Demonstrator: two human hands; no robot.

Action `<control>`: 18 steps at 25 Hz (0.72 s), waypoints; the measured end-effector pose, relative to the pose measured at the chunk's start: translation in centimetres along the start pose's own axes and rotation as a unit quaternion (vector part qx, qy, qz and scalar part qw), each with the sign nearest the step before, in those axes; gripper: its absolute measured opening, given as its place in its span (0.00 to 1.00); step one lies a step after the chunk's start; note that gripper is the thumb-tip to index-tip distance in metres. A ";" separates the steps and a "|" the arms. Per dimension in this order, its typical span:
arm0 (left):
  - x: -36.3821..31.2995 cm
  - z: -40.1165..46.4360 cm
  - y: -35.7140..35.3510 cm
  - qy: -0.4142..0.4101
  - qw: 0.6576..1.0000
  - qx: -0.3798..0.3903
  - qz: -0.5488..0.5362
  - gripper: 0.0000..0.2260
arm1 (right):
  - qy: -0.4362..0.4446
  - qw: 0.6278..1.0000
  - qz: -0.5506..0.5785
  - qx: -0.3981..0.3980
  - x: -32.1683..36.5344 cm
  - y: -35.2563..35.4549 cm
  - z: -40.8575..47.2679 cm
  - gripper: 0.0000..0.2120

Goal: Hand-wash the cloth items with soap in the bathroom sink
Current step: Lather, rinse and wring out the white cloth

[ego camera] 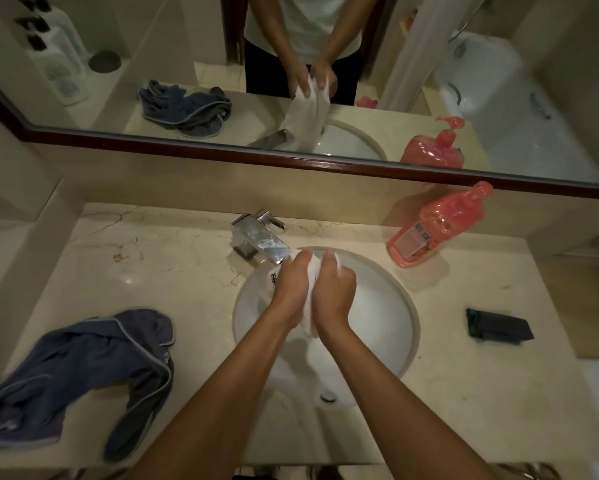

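A white cloth [312, 271] is bunched between both hands over the round white sink [388, 306], just in front of the chrome faucet [256, 237]. My left hand [291, 289] grips its left side and my right hand [336, 289] grips its right side, palms facing each other. Part of the cloth hangs below the wrists into the basin. A blue-grey garment [79, 372] lies crumpled on the marble counter [173, 258] to the left. A pink soap pump bottle [436, 226] lies tilted at the back right of the counter.
A dark folded cloth [499, 327] lies on the counter at the right. The wall mirror [499, 81] behind the counter reflects the hands, cloth and bottle. The sink's overflow hole [327, 396] sits near the front rim.
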State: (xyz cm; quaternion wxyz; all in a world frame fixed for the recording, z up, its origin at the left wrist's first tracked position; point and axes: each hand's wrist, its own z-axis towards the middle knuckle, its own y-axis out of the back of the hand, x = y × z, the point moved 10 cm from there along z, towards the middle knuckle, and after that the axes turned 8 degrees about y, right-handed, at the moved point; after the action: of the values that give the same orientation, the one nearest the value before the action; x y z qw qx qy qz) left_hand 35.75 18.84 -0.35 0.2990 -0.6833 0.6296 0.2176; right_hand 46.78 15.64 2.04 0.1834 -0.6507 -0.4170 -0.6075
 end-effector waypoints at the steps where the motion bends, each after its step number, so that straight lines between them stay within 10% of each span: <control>1: 0.4 0.1 -0.2 0.006 1.000 0.005 0.004 0.11 | -0.027 1.000 -0.006 0.001 -1.0 -0.2 0.8 0.20; 10: 1.6 0.5 -0.6 0.062 0.993 0.036 -0.096 0.17 | -0.044 0.993 0.056 0.097 -2.6 -0.7 0.1 0.19; 18: 1.0 1.2 -1.3 0.010 0.999 -0.019 0.032 0.32 | -0.080 0.990 0.109 0.047 -1.7 1.8 3.2 0.20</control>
State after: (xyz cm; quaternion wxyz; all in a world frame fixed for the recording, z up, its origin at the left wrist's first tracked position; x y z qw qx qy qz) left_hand 37.30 18.93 -1.75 0.2728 -0.6703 0.6499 0.2321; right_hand 50.33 16.48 0.32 0.2446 -0.7299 -0.3847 -0.5094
